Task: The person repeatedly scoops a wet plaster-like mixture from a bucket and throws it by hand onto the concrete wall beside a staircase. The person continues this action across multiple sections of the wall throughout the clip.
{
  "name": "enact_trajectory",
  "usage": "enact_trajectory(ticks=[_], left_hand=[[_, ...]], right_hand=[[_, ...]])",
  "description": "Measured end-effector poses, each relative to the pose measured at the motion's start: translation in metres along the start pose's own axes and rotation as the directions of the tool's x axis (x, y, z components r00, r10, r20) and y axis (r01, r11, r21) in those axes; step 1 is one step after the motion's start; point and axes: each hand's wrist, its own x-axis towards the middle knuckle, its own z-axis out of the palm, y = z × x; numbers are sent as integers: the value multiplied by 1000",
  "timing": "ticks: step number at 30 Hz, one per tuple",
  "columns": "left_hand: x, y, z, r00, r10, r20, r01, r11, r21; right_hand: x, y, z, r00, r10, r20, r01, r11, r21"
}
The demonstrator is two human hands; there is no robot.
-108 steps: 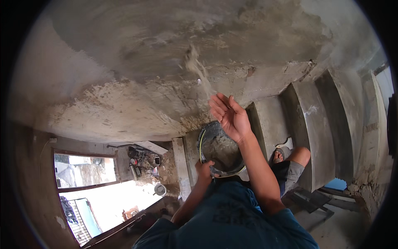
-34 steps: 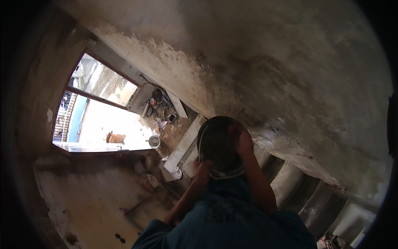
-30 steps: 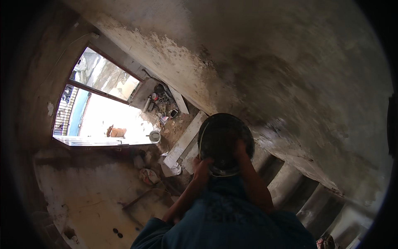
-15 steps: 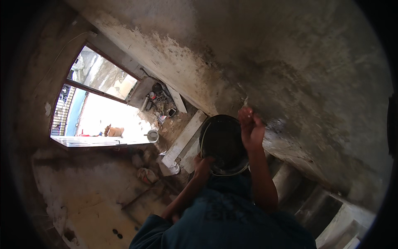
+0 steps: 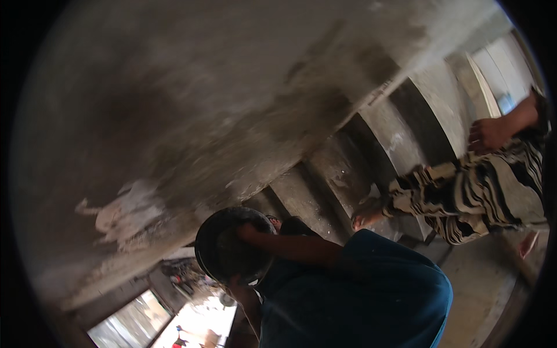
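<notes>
A black bucket [image 5: 216, 267] is tilted toward me close against my body. At its near lower rim is my left hand [image 5: 237, 284], with the fingers closed on the edge. My right hand [image 5: 248, 233] reaches over the rim into the bucket's mouth. Its fingers are dark and blurred, so I cannot tell whether they hold anything. The bucket's contents look dark and are too dim to name. Beyond the bucket stands a grey, stained wall [image 5: 232, 104] with a pale smeared patch [image 5: 132, 214] on it.
Concrete stairs [image 5: 316, 200] run along the wall toward the upper right. Another person in black-and-cream patterned trousers [image 5: 464, 194] is on the stairs at the right, with bare feet and a hand [image 5: 490, 134] showing. A bright doorway [image 5: 194, 325] and scattered clutter [image 5: 188, 275] lie lower left.
My view has swung right, bringing the stairs and the other person into sight. My right hand has gone from near the wall into the bucket. My left hand remains at the bucket's rim.
</notes>
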Motion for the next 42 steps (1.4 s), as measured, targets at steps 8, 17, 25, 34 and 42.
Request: enact_trajectory(ticks=[8, 17, 25, 34, 42], left_hand=[[-16, 51, 33, 976, 159, 150, -192, 952, 238], [-27, 106, 104, 955, -233, 182, 263, 951, -163], [-18, 103, 134, 930, -110, 350, 111, 994, 17], [0, 112, 153, 851, -145, 504, 145, 989, 39], [2, 136, 166, 796, -122, 593, 89, 992, 85]], right_hand=[[-86, -25, -140, 889, 365, 275, -395, 310, 865], [-120, 4, -223, 809, 542, 227, -358, 149, 922], [-136, 52, -216, 797, 567, 211, -280, 36, 959], [-143, 67, -204, 743, 622, 248, -161, -194, 968], [-160, 69, -217, 662, 706, 250, -20, -318, 948]])
